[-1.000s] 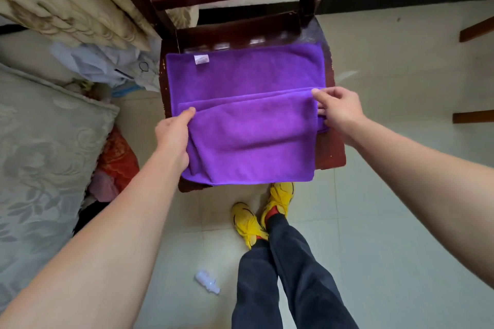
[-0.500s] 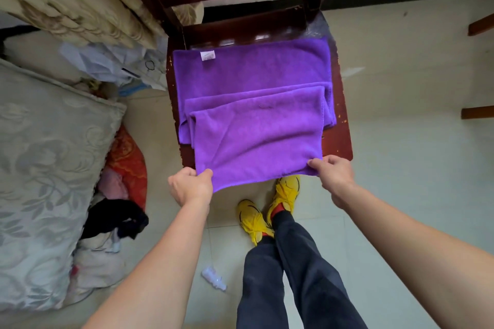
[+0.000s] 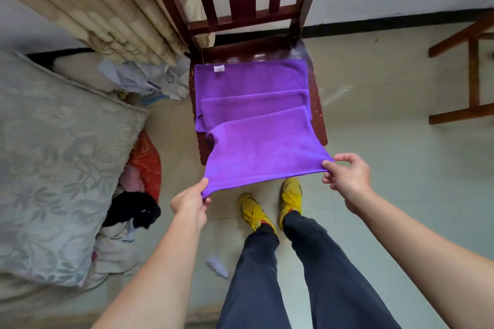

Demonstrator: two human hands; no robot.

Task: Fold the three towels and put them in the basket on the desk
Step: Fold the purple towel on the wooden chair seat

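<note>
In the head view, the top towel (image 3: pixel 260 152) had been drawn off the front of the chair (image 3: pixel 319 125) toward the person. Its near edge was now stretched in the air between both hands, above the yellow shoes (image 3: pixel 251 211), while its far part still lay on the seat. The left hand (image 3: pixel 191 201) pinched the near-left corner between thumb and fingers. The right hand (image 3: pixel 347 179) pinched the near-right corner with thumb and forefinger, the other fingers loosely spread. Half a second earlier the same corners were held low at the seat's front edge, and a second earlier the hands sat at the towel's sides, mid-seat. This suggested the towel was being taken up for folding, which had barely begun. Two other purple layers (image 3: pixel 251 80), likely the remaining towels, stayed flat on the seat behind. The basket and its surface were out of view.
</note>
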